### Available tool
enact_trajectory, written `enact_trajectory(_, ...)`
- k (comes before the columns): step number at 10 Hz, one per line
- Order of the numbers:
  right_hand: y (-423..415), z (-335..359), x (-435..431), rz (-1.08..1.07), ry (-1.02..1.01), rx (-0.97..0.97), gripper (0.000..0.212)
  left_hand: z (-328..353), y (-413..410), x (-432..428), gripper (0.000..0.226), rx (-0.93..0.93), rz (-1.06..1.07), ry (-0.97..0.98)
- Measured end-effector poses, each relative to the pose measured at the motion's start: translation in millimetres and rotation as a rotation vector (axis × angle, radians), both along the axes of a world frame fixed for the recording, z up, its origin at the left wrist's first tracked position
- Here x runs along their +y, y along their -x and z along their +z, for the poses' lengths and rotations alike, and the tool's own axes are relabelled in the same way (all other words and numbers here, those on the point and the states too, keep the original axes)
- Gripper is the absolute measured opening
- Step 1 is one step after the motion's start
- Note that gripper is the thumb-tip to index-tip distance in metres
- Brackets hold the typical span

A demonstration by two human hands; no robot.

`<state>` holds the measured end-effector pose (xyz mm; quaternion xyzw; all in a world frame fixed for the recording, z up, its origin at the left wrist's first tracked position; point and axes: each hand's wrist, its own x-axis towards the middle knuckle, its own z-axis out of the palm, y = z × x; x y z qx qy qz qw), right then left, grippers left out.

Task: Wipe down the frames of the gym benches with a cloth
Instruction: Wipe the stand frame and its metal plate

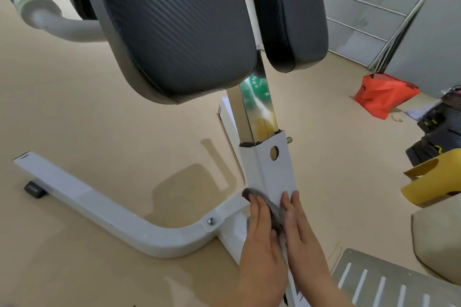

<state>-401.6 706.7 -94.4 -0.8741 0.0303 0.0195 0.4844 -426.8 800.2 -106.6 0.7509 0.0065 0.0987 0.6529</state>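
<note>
— Two hands on one post, then; which step is this?

— Wiping the upright, I'd judge. The left hand (262, 229) lies flat with straight fingers over a dark grey crumpled cloth (274, 214). It presses the cloth against the left face of the white square-section steel upright (269, 169), low down near where it meets the base. The right hand (300, 227) rests just beside it, fingers straight and together, flat on the front face. Neither hand pinches anything. The cloth is held only by pressure, and part of it shows between the hands and beyond the left fingertips.

— How much of the frame is left to do?

— Cleanliness alone doesn't tell me. Neither hand is on the white bent-tube floor leg (99, 202) running off to the left. The same goes for the shiny chrome inner tube (259, 112) rising out of the upright under the black textured padded cushions (174, 27).

— So the next move?

— Probably a slide of the cloth up the upright toward the round adjustment hole (274, 153), with flat pressure so it doesn't slip out, then round the other faces and on to the floor leg
</note>
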Motion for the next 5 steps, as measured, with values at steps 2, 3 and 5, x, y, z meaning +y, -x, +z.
enact_trajectory(2,14,-12,9,0.003,0.193,-0.021,0.047,-61,14,65,0.049,0.385,0.026,-0.099)
enact_trajectory(3,33,-56,27,-0.22,0.254,-0.202,0.06,-80,-2,120,0.047,0.444,0.079,-0.228)
enact_trajectory(5,26,-97,57,-0.425,0.404,-0.257,0.083,-136,-46,164,0.053,0.401,0.015,-0.719)
